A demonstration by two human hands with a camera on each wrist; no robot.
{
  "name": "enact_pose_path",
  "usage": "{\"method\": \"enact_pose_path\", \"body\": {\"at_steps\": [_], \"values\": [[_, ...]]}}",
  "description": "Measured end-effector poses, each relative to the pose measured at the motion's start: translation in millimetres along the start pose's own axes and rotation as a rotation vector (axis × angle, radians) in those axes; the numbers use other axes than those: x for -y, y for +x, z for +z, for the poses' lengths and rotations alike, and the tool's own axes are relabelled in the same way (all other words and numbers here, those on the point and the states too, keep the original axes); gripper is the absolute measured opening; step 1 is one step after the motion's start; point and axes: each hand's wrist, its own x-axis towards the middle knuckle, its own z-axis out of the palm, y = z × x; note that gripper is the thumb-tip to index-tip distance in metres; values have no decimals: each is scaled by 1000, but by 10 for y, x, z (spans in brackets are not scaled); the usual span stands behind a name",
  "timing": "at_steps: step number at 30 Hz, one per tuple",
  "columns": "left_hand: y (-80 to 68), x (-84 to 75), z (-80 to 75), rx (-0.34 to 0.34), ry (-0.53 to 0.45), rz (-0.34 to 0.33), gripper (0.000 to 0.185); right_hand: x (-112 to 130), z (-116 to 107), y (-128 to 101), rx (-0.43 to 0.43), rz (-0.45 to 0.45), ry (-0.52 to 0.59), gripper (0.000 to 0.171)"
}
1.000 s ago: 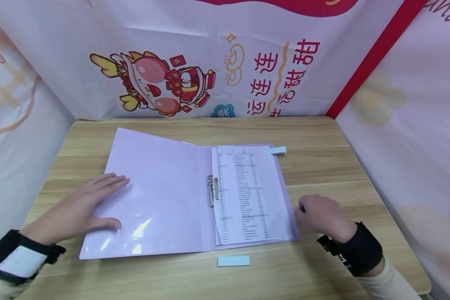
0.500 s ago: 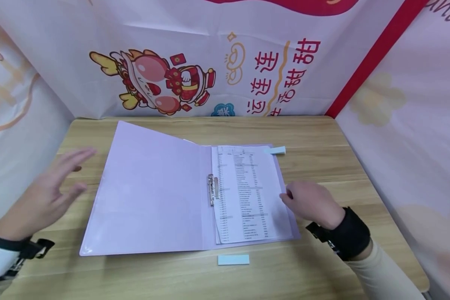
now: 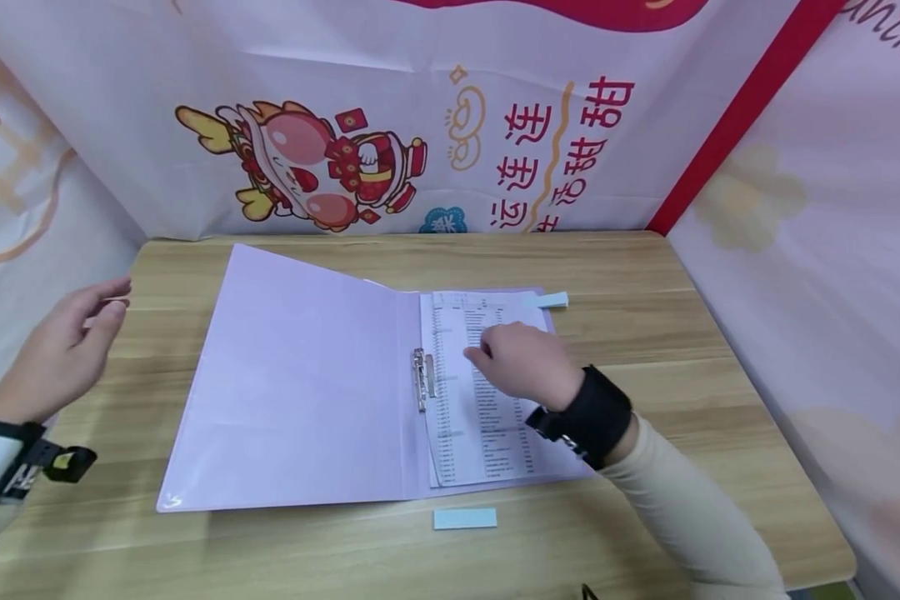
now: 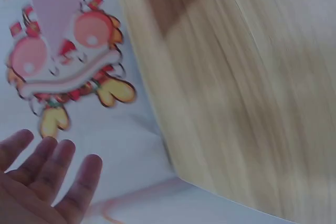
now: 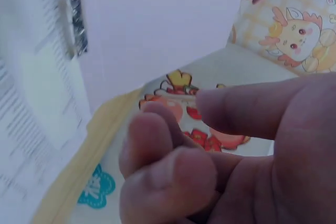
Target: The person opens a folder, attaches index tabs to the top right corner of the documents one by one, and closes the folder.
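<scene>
A pale purple folder (image 3: pixel 300 383) lies spread on the table, with printed sheets (image 3: pixel 457 417) on its right side. The metal clip (image 3: pixel 419 379) sits by the spine at the sheets' left edge. Over the sheets, near the clip, my right hand (image 3: pixel 528 362) hovers; its fingers (image 5: pixel 168 182) are loosely bent and hold nothing. Off the folder's left side, my left hand (image 3: pixel 63 350) is in the air, with relaxed fingers (image 4: pixel 79 187) and nothing in them. A light blue sticky tab (image 3: pixel 553 300) pokes out at the sheets' upper right corner.
A light blue paper strip (image 3: pixel 465 518) lies on the wooden table (image 3: pixel 645 533) in front of the folder. A printed cloth (image 3: pixel 330 50) hangs behind the table and along both sides. A small dark object (image 3: pixel 588 592) shows at the bottom edge.
My left hand has lifted off the folder's left cover and moved left. My right hand has moved left from beside the folder to over the sheets.
</scene>
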Motion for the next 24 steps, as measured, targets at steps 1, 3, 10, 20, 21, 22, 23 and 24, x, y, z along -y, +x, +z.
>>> {"method": "enact_pose_path", "body": {"at_steps": [1,3,10,20,21,22,23,24], "values": [[27,52,-1,22,18,-39,52,53,26,50,0,-7,4,35],[82,149,3,78,62,-110,56,158,83,152,8,-10,13,37],[274,421,139,314,132,-202,71,355,334,529,84,68,-14,46],[332,531,565,451,147,-229,72,413,816,807,141,149,-91,58],[321,544,601,452,148,-220,69,414,848,811,141,151,-111,60],[307,560,634,453,158,-205,67,414,877,813,143,156,-126,60],[290,577,661,452,174,-185,63,412,902,816,143,159,-141,61],[270,594,685,450,194,-163,60,408,928,819,143,166,-153,61]]}}
